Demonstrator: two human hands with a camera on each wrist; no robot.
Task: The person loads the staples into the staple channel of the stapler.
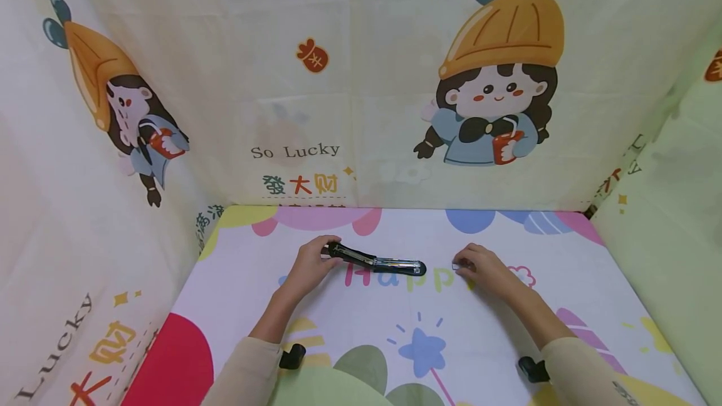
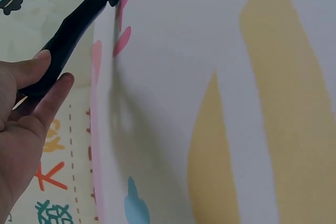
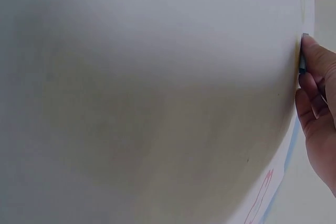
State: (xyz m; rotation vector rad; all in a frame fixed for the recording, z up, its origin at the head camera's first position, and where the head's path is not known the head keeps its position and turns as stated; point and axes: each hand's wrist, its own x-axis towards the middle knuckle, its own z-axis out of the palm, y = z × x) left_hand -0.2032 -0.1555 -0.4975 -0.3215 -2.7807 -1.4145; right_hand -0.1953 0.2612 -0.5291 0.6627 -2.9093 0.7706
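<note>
A black stapler [image 1: 397, 266], swung wide open with its metal channel showing, lies across the middle of the printed tabletop. My left hand [image 1: 309, 268] grips one end between thumb and fingers; in the left wrist view that black end [image 2: 65, 40] is tilted up off the surface. To the right, apart from the stapler, my right hand [image 1: 482, 269] pinches a small grey metal piece that looks like a short strip of staples [image 3: 303, 59]. Fingers cover much of that strip, and it is held close to the tabletop.
The table cover [image 1: 316, 306] carries colourful printed shapes and letters. A cream curtain [image 1: 383, 80] with cartoon figures hangs behind and on both sides. Small black devices [image 1: 292, 356] sit at each wrist.
</note>
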